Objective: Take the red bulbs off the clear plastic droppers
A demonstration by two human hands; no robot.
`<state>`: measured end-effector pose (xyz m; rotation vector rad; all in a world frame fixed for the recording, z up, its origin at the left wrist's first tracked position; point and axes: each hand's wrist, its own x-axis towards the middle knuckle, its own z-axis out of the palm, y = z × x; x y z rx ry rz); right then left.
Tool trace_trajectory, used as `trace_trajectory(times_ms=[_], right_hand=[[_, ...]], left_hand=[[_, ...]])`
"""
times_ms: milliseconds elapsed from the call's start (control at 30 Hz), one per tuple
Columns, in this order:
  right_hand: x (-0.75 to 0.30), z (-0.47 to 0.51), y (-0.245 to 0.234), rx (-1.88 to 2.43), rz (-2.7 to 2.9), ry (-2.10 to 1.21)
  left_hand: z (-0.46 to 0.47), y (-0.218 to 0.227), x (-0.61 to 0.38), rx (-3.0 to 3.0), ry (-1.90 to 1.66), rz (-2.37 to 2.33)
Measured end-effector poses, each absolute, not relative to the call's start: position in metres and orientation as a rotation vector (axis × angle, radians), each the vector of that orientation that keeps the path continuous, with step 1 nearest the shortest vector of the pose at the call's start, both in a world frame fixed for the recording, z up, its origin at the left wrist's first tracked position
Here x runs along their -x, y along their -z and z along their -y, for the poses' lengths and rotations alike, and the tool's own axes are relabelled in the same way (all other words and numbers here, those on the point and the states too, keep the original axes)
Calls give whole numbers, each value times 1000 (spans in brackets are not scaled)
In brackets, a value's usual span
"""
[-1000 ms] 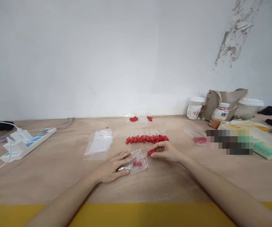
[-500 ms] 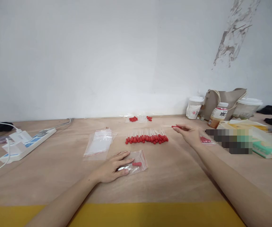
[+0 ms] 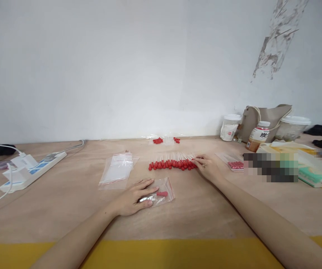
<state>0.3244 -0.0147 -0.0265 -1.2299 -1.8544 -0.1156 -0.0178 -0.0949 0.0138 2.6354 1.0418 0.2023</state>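
My left hand lies on a small clear zip bag with a red strip, fingers and thumb pinning its left end to the wooden table. One red-bulb dropper is inside the bag. My right hand reaches to the right end of a row of clear droppers with red bulbs, its fingertips pinched on the end dropper.
A stack of flat zip bags lies left of the row. Loose red bulbs sit near the wall. A filled bag, cups, a bottle and a tan bag stand at right. A power strip with cables lies at left.
My right hand left the bag's mouth with a dropper, swung out right toward the filled bag, then came back empty to the right end of the row. The left hand stayed put.
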Motion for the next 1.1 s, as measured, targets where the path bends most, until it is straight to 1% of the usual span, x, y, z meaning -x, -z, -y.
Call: trace_trajectory(times_ms=[167, 433, 733, 1100], right_hand=[[-325, 16, 26, 1303, 1822, 115], [-329, 11, 30, 1372, 1544, -214], [-340, 0, 40, 1602, 1183, -214], [-336, 0, 42, 1622, 1380, -329]], left_hand=[[95, -14, 17, -2641, -180, -1057], [94, -13, 18, -2661, -161, -1061], [95, -14, 17, -2666, -128, -1090], [94, -12, 18, -2665, -152, -1066]])
